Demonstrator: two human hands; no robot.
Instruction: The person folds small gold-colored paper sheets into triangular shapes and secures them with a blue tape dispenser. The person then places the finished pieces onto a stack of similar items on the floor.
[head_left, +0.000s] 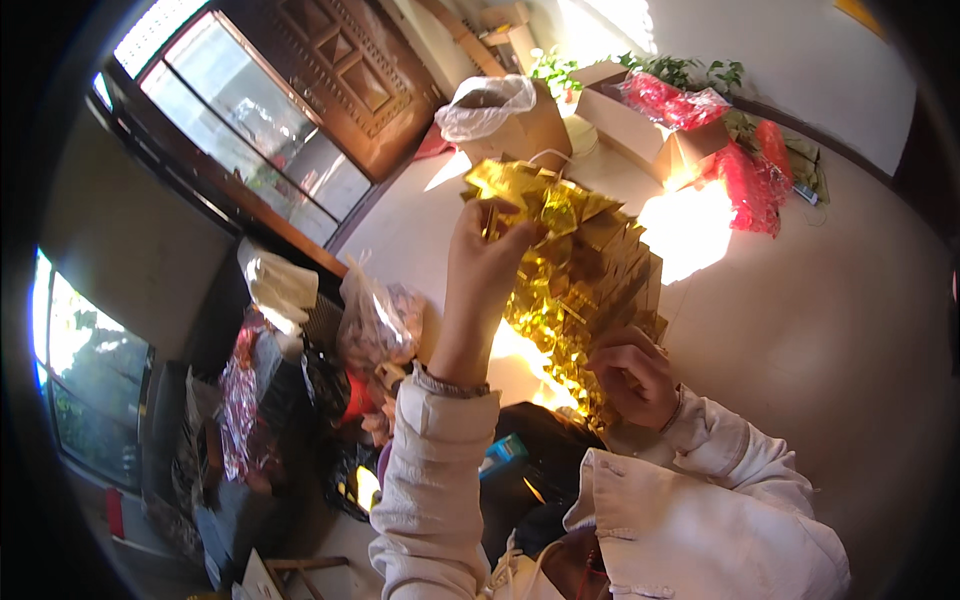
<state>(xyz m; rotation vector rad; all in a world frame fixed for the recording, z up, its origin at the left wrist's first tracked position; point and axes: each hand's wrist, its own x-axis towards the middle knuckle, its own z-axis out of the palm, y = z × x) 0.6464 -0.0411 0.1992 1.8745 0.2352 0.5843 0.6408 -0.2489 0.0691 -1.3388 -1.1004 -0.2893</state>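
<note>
A large bundle of shiny gold foil paper (577, 270), made of many folded, layered pieces, hangs before me in the middle of the head view. My left hand (487, 247) is raised at its upper left, thumb and fingers pinching the gold foil near the top. Lower down, my right hand (636, 375) has curled fingers against the bundle's lower right side. Its fingertips are partly hidden, so a grip there is unclear. Below the foil, a blue box (504, 456) lies by my dark-clothed lap, partly covered by my left sleeve.
A plastic-lined bin (510, 124) and a cardboard box (645, 139) with red plastic packaging (671, 101) stand beyond the foil. Red netting-like plastic (750, 184) lies on the floor (795, 300). At left are a filled clear plastic bag (382, 322) and a cluttered dark sofa (169, 405).
</note>
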